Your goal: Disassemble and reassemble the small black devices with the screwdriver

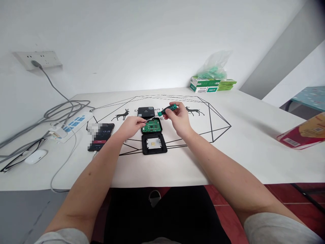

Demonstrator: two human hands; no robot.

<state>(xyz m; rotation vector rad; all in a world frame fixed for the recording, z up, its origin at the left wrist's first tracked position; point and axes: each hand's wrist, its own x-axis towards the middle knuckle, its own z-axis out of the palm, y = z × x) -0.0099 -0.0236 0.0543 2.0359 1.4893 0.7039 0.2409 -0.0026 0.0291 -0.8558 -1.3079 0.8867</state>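
My right hand (179, 118) grips a screwdriver (170, 109) by its green and black handle, the shaft slanting down to the left. At the shaft's tip, the fingers of my left hand (132, 126) are pinched together; whether they hold the tip or something tiny on it is too small to tell. Just beneath the shaft lies a green circuit board (152, 126) in a black casing. Nearer to me, touching or almost touching the casing, is a black cover (154, 151) with a silvery plate inside. A black box (146, 111) with small labels sits behind the board.
A phone (103, 135) with a cable lies left of my hands. Further left are a power strip (76, 126), tangled grey cables, eyeglasses (24, 154) and a white case (36, 157). Green and white boxes (205, 84) stand at the back right, a red package (302, 134) at the right.
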